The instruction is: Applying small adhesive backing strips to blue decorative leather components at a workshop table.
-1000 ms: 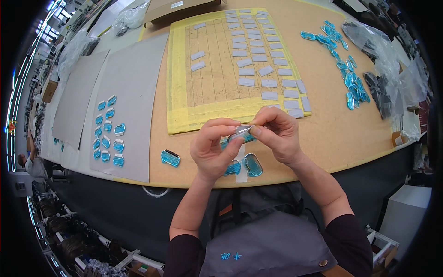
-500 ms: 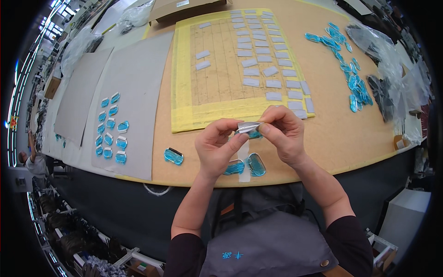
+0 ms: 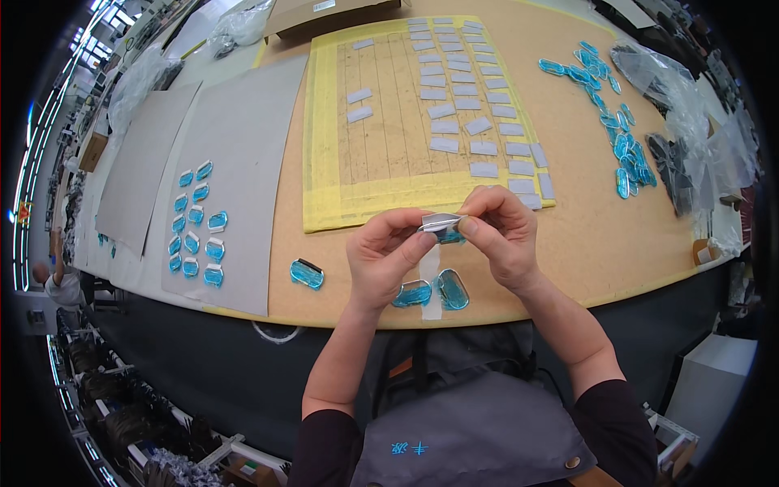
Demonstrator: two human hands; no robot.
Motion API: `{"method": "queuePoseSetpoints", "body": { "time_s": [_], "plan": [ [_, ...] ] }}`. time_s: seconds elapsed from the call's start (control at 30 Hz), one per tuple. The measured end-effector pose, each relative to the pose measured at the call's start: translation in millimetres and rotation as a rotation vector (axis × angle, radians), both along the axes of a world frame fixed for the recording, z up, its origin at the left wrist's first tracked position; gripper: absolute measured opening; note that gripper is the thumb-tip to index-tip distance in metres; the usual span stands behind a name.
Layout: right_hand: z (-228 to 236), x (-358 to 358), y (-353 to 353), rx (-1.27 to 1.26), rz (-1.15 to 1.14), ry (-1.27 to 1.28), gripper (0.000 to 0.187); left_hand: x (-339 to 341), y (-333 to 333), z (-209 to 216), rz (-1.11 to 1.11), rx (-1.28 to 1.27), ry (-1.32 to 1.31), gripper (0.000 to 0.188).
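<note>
A pale grey strip (image 3: 441,220) sits along the upper edge of a blue looped piece (image 3: 449,237), held up just over the near part of the tan table (image 3: 580,219). The left hand (image 3: 381,253) pinches one end of the strip between thumb and forefinger, and the right hand (image 3: 500,237) grips the other end the same way, so both are closed on the work. The step in hand looks like folding the strip over that edge and pressing it flat (how far round it reaches is hidden by the fingers). The next move seems to call for an even squeeze along the fold, with the strip's sides kept lined up. Below the hands lie two loose blue pieces (image 3: 454,290) beside a whitish tape band (image 3: 431,265); to their left is a blue piece with a dark edge (image 3: 307,274). Beyond, a yellow-bordered board (image 3: 324,199) carries spaced grey strips, blue pieces with pale edges stand in columns on a grey sheet (image 3: 243,162), and a blue heap (image 3: 629,158) lies to the right.
</note>
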State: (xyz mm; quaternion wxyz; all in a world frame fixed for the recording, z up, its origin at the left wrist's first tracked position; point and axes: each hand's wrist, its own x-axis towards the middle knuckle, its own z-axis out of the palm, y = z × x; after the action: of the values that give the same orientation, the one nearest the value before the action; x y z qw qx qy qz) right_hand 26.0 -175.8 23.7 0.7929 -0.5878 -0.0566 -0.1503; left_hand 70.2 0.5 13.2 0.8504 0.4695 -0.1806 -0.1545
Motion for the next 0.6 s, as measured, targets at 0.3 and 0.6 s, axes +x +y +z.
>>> {"method": "queuePoseSetpoints", "body": {
  "time_s": [0.3,0.6],
  "plan": [
    [1.9,-0.6,1.1,-0.019,-0.004,-0.011,0.007,1.2,-0.4,-1.5,-0.019,-0.041,0.062,0.024],
    [1.5,-0.3,2.7,-0.060,-0.007,-0.012,0.007,-1.8,-0.7,-0.8,0.040,-0.024,0.025,0.018]
  ]
}}
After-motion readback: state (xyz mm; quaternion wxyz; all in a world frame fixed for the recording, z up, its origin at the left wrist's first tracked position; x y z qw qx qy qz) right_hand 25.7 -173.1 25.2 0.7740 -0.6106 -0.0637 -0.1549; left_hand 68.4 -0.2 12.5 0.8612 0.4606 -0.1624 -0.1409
